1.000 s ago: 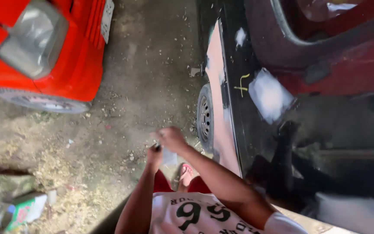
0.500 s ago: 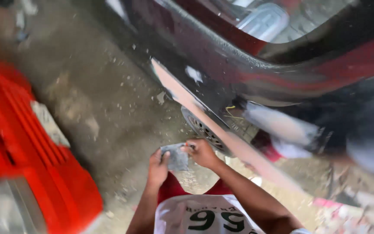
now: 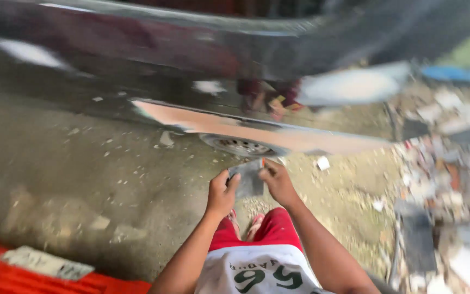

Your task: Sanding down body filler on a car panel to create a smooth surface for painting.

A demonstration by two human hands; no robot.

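Both of my hands hold one small grey sheet, like sandpaper [image 3: 249,179], in front of me. My left hand [image 3: 221,191] pinches its left edge and my right hand [image 3: 278,182] grips its right edge, thumb on top. Beyond the sheet is the lower side of a dark car [image 3: 202,49] with a sanded, tan strip along its sill [image 3: 278,136] and pale filler patches [image 3: 349,87]. One wheel [image 3: 240,146] shows under the sill. The picture is blurred by head motion.
Dirt and concrete ground [image 3: 82,179] with small scraps lies to the left. A red car body [image 3: 23,275] fills the bottom left corner. A heap of debris and scrap [image 3: 447,185] covers the right side. My red shorts and white jersey are below.
The view has swung, so the dark car now runs across the top and the red car has dropped to the bottom left. My hands still hold the grey sheet, now spread flatter between them.
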